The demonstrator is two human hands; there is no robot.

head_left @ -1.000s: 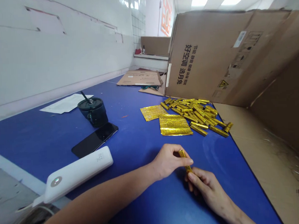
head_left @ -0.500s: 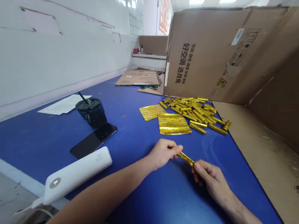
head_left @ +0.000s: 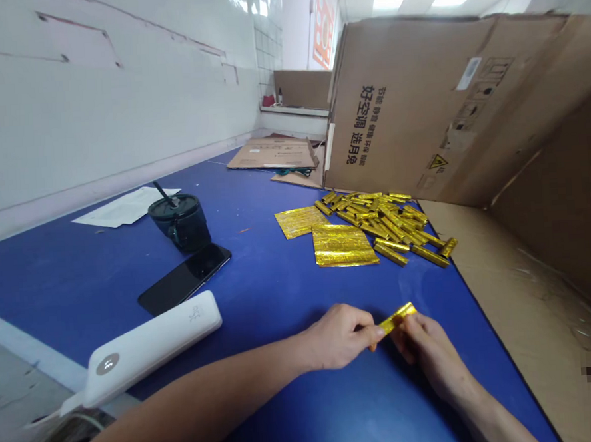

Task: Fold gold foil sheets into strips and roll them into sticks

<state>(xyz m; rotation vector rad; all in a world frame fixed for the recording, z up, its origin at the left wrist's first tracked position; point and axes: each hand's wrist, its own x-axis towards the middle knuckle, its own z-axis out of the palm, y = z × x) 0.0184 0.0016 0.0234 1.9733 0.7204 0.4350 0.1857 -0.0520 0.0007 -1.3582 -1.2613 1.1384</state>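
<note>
My left hand (head_left: pixel 337 337) and my right hand (head_left: pixel 428 351) meet low on the blue table, and both pinch a gold foil stick (head_left: pixel 397 318) between the fingertips. The stick is short, crinkled and slanted, with its upper end to the right. Ahead of my hands lies a heap of several similar gold foil sticks (head_left: pixel 380 224). Two flat gold foil sheets rest left of the heap: a larger one (head_left: pixel 345 244) nearer me and a smaller one (head_left: pixel 299 222) beyond it.
Left of my hands are a white power bank (head_left: pixel 152 340) with a cable, a black smartphone (head_left: pixel 183 278), a dark mug with a straw (head_left: pixel 179 223) and white papers (head_left: pixel 125 217). A large cardboard box (head_left: pixel 419 107) stands along the right edge, with flattened cardboard (head_left: pixel 272 154) beyond.
My hands have dropped lower in view and come closer together. The gold stick has swung from slanting down to the right to slanting up to the right.
</note>
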